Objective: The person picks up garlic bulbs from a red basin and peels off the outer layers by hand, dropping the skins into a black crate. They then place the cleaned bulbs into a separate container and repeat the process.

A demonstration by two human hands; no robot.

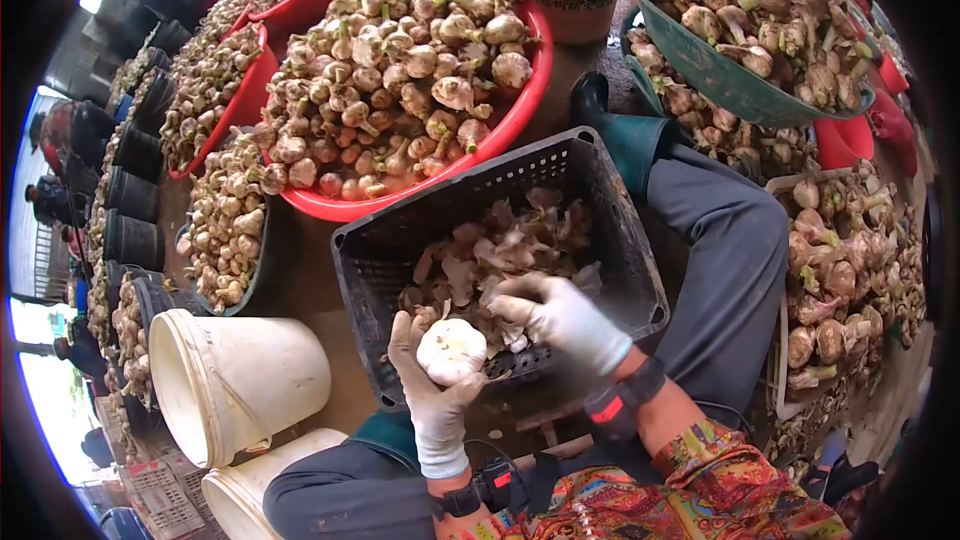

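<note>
A white garlic bulb (452, 352) with its skin partly stripped lies in my left hand (432, 402), the gloved fingers wrapped round it from the left and below. To its right, my right hand (572, 322), also gloved, has its fingers curled together in a pinch, apart from the bulb. Motion blurs its edge, and whatever the fingertips hold is hidden. Both hands are above the near side of a black plastic crate (480, 183). Loose papery garlic skins (470, 265) are heaped inside the crate.
A red tub (545, 60) heaped with untrimmed garlic stands beyond the crate. White buckets (265, 365) lie tipped at the left. A green basin (720, 65) and a pale crate (783, 340) at the right hold more garlic. My legs (715, 230) flank the black crate.
</note>
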